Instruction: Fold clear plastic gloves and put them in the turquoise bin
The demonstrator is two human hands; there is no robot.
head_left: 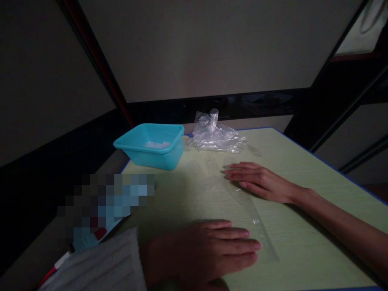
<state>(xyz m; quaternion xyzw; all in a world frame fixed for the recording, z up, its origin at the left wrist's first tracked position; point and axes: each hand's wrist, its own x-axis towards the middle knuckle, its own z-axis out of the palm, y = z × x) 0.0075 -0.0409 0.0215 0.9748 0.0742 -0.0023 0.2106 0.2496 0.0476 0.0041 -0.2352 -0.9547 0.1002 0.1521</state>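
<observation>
blue basin (169, 157); left hand (209, 250), palm down, fingers slightly parted, pinching nothing visible; clear plastic glove (214, 184), flat between hands on the table (291, 157), probably light, limp, slippery, tearable, best pinched by its cuff; right hand (259, 180), flattened, fingertips at its edge.

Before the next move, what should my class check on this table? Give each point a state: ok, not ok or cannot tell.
1. Clear plastic glove lying spread on the table: ok.
2. Right hand open, palm down, holding nothing: ok.
3. Left hand open, palm down: ok.
4. Left hand touching the glove: cannot tell.
5. Blue basin upright: ok.
6. Crumpled plastic beyond the right hand laid flat: not ok, it is bunched up.
</observation>
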